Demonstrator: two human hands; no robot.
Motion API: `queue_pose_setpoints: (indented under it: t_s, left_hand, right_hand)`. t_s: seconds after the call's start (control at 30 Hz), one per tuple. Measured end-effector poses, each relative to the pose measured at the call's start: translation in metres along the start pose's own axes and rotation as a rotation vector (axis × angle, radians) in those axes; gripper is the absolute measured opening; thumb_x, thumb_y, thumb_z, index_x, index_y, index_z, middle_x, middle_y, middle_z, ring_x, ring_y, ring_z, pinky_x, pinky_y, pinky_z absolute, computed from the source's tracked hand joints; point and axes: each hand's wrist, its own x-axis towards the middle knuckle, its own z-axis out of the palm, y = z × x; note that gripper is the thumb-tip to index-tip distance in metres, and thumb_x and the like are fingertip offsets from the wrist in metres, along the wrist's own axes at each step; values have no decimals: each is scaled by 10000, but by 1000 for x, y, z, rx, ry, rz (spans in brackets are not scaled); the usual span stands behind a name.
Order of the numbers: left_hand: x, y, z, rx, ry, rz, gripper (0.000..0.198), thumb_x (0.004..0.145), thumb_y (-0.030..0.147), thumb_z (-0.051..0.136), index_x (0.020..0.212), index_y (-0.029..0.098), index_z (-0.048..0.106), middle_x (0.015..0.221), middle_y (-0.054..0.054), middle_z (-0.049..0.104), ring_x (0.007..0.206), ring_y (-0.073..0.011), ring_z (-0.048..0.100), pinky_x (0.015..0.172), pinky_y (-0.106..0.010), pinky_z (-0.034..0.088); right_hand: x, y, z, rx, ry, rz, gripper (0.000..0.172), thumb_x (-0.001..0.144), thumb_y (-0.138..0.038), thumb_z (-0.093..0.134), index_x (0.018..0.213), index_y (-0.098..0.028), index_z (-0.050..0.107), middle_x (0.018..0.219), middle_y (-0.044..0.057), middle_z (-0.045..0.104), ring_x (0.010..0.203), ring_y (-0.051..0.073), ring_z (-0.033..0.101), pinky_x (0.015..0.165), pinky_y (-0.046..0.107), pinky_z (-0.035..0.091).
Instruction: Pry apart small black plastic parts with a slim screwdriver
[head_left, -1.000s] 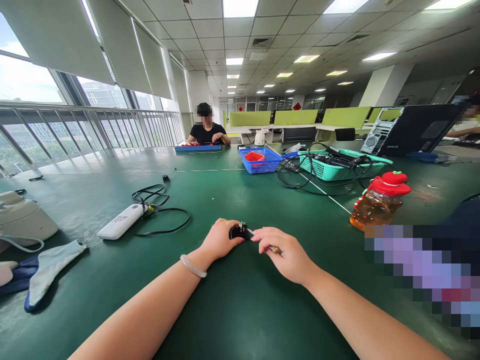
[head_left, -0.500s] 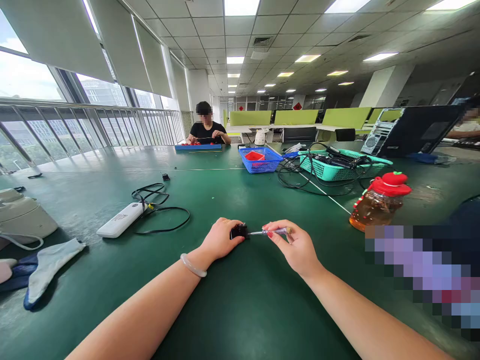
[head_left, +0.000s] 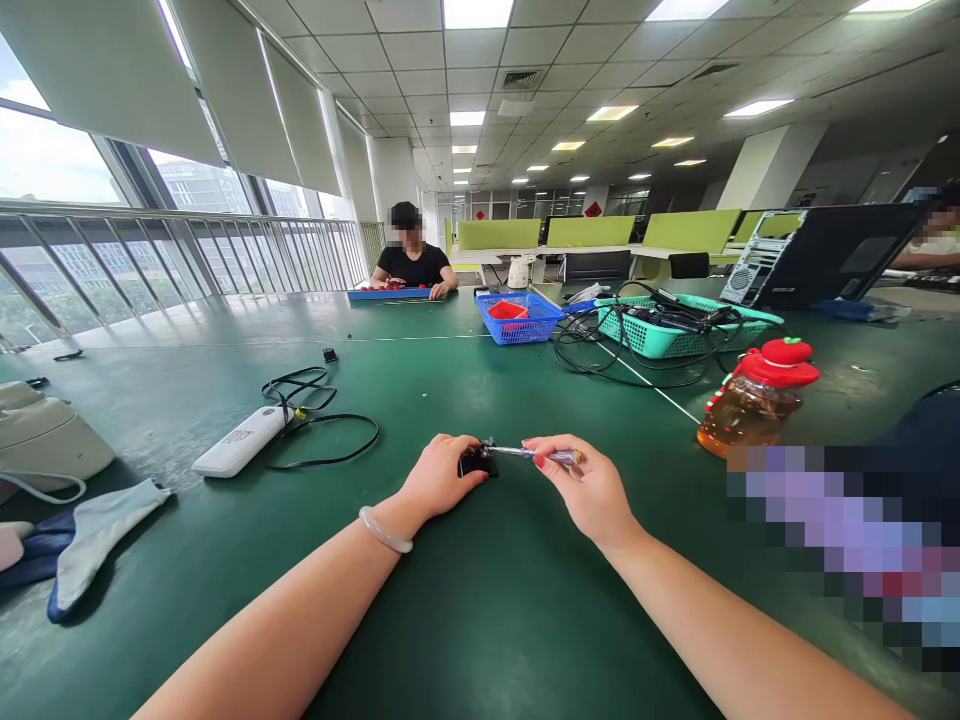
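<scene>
My left hand (head_left: 442, 474) is closed around a small black block-like part (head_left: 474, 462), pressing it near the middle of the green table (head_left: 480, 600). Its exact kind is too small to tell. In my right hand (head_left: 589, 490) is a screwdriver (head_left: 562, 456) with a clear purplish handle, pinched between thumb and fingers. The shaft lies nearly level and points left. Its tip meets the upper right part of the black block, though the exact contact point is too small to make out.
Left of my hands lie a white power bank (head_left: 244, 440) with a black cable and a glove (head_left: 105, 540). A drink bottle (head_left: 761, 395) with a red lid stands right. Farther back are a blue basket (head_left: 521, 328) and a green basket (head_left: 652, 340); a person (head_left: 412, 262) sits opposite.
The screwdriver's tip has shifted up from the black block's right side to its upper part, tilting the shaft. Across the table, the person's hand has lowered to the tabletop.
</scene>
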Motion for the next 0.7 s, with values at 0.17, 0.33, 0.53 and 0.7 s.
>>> queue_pose_setpoints:
  t_s: [0.17,0.33,0.53,0.7]
  left_hand:
    - [-1,1,-1,-2,-11,18,338,798,321,673,1127,247,639,1063,-50,690,1097,-268,566,962,-415,475]
    - [-1,1,-2,-7,-13,50,322,795,329,683,1105,250,647,1048,-39,699,1074,-263,572,947,-409,477]
    - [-3,-2,-2,-35,-36,82,342,788,363,705,1105,251,643,1035,-36,696,1030,-250,586,905,-379,486]
    - [-3,-1,-6,-41,-66,67,397,755,362,744,1121,250,641,1042,-40,691,1052,-260,572,912,-379,478]
  right_hand:
    - [0,1,0,-101,68,19,190,821,-415,671,822,-225,678,977,81,748,927,247,693,863,402,540]
    - [-1,3,3,-118,25,17,206,822,-427,664,854,-225,685,964,79,748,910,243,690,855,395,540]
    - [1,7,5,-93,-20,92,274,787,-489,683,829,-218,682,941,85,746,899,252,696,862,406,543]
    - [2,7,4,-108,-25,88,293,787,-512,678,825,-221,682,942,84,743,908,255,689,885,420,530]
